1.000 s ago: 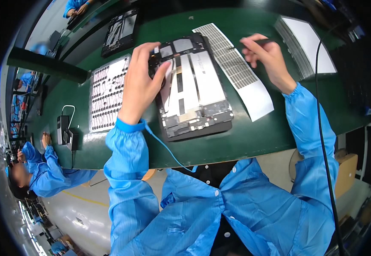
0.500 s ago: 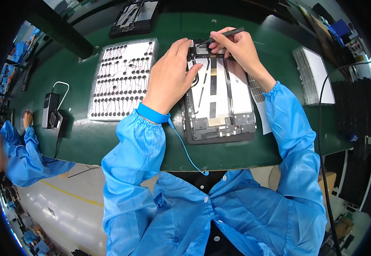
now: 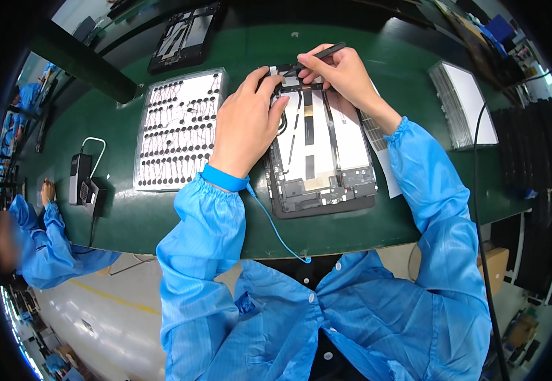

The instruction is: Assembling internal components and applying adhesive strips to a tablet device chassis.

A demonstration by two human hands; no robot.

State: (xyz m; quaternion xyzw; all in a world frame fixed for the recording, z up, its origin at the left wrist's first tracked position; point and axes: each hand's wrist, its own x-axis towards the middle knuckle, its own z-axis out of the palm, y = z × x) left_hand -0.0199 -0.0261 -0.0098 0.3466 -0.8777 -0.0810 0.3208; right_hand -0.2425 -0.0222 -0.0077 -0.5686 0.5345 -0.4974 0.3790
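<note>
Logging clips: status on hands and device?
Left hand on opened device. Right hand holding slim dark tool at its far end. Gridded sheet alongside, partly hidden.

Two opened flat devices: one near [image 3: 295,136], one far [image 3: 184,39]. One slim dark tool [image 3: 334,49], one blue wrist strap [image 3: 224,178], one gridded sheet [image 3: 372,134] and one white-topped stack [image 3: 470,105]. One tray [image 3: 196,89]; its round black parts [image 3: 168,143] are too small to count surely. One green surface [image 3: 142,225], one green post [image 3: 85,66]. One nearby co-worker [image 3: 66,257]; farther people cannot be counted.
</note>
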